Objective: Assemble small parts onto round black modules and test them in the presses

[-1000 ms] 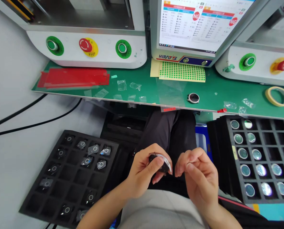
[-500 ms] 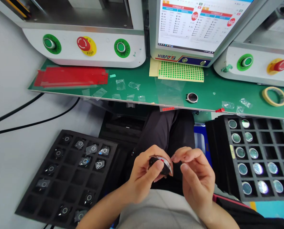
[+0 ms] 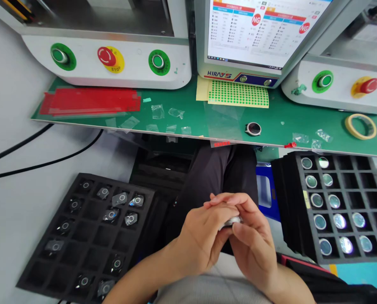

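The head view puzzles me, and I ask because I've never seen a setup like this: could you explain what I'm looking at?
There is no robot here. A camera worn on a person's head looks forward and down, so the bare left hand and right hand are the wearer's own. Together they hold a small silvery piece, mostly hidden by fingers. Beyond them, a green bench carries a round watch-like piece, red strips, a sheet of green dots, clear film scraps and a roll of tape. Behind stand a screen and machines with push buttons. Below the bench, a black compartment tray sits on each side: left and right, both partly filled with small round parts.
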### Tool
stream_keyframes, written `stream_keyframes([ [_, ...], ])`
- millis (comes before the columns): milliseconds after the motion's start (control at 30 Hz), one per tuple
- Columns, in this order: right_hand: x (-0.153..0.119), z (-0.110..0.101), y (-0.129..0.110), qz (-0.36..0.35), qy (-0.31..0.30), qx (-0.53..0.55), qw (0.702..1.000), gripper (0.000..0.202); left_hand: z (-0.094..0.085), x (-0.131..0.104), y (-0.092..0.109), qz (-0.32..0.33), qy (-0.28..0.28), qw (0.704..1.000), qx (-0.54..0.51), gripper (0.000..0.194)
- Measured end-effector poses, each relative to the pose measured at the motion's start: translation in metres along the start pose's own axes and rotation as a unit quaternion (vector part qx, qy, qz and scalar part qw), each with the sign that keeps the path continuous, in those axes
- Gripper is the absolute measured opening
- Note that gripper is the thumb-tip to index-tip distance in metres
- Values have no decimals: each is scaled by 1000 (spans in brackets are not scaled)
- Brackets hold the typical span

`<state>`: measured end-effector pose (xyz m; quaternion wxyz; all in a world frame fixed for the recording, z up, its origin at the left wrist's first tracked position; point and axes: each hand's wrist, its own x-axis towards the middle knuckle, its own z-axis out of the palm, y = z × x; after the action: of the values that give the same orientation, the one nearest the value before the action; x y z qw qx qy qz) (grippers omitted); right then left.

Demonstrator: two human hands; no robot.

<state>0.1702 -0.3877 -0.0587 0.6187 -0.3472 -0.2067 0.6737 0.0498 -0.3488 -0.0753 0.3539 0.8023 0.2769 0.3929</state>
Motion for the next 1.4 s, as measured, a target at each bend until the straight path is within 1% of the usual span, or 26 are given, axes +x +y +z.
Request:
stream_keyframes([
  [133, -2, 3, 4, -29, 36, 18, 999, 11, 5, 2, -1, 33, -8, 999, 36, 27],
  [233, -3, 1, 6, -38, 33, 26, 998, 10, 6, 2, -1, 43, -12, 999, 24, 28],
  [267, -3, -1, 6, -36, 28, 24, 999, 9, 6, 1, -1, 34, -9, 999, 4, 28],
  [300, -3, -3, 6, -33, 20, 17, 999, 9, 6, 0, 0, 6, -10, 999, -33, 26],
  [333, -3, -6, 5, -29, 13, 2, 999, 11, 6, -1, 1, -42, -10, 995, -93, 24],
  [367, -4, -10, 4, -27, 3, -25, 999, 16, 6, -1, 3, -105, -8, 979, -177, 21],
  [400, -4, -14, 3, -36, -8, -68, 997, 23, 6, -1, 5, -173, -7, 945, -279, 19],
  [433, -5, -17, 2, -64, -19, -121, 990, 33, 6, -1, 7, -234, -9, 891, -388, 21],
  [467, -5, -21, 0, -108, -32, -179, 977, 44, 6, 0, 8, -280, -10, 826, -489, 24],
  [500, -6, -25, -2, -160, -52, -231, 958, 55, 7, 1, 9, -309, -10, 761, -571, 28],
  [533, -5, -29, -3, -212, -77, -271, 936, 63, 8, 2, 10, -326, -11, 706, -629, 29],
  [567, -5, -32, -5, -256, -104, -294, 915, 69, 8, 3, 11, -339, -18, 664, -666, 30],
  [600, -4, -34, -6, -285, -128, -303, 900, 71, 9, 4, 11, -352, -23, 633, -689, 30],
  [633, -2, -37, -7, -301, -149, -306, 891, 72, 9, 4, 12, -365, -28, 611, -702, 32],
  [700, 0, -41, -8, -316, -177, -314, 878, 71, 9, 5, 14, -389, -42, 584, -711, 34],
  [767, 1, -44, -8, -324, -181, -326, 870, 67, 10, 4, 16, -403, -48, 571, -714, 34],
  [833, 0, -46, -8, -332, -172, -330, 867, 63, 12, 4, 19, -403, -39, 573, -712, 35],
  [933, -4, -45, -9, -336, -146, -341, 866, 63, 16, 6, 23, -381, -11, 598, -705, 40],
  [1000, -6, -43, -9, -334, -146, -358, 859, 62, 18, 7, 24, -368, -1, 615, -697, 41],
  [1067, -7, -41, -10, -348, -142, -367, 851, 60, 19, 8, 25, -366, -1, 620, -694, 40],
  [1133, -7, -39, -11, -366, -139, -370, 843, 59, 18, 7, 25, -368, -8, 620, -693, 38],
  [1200, -7, -38, -12, -365, -131, -373, 843, 61, 17, 6, 25, -367, -18, 621, -693, 37],
  [1267, -8, -39, -13, -358, -130, -372, 846, 63, 16, 4, 25, -367, -25, 617, -696, 36],
  [1400, -8, -42, -9, -354, -112, -346, 862, 73, 18, 2, 29, -378, -27, 599, -705, 34],
])
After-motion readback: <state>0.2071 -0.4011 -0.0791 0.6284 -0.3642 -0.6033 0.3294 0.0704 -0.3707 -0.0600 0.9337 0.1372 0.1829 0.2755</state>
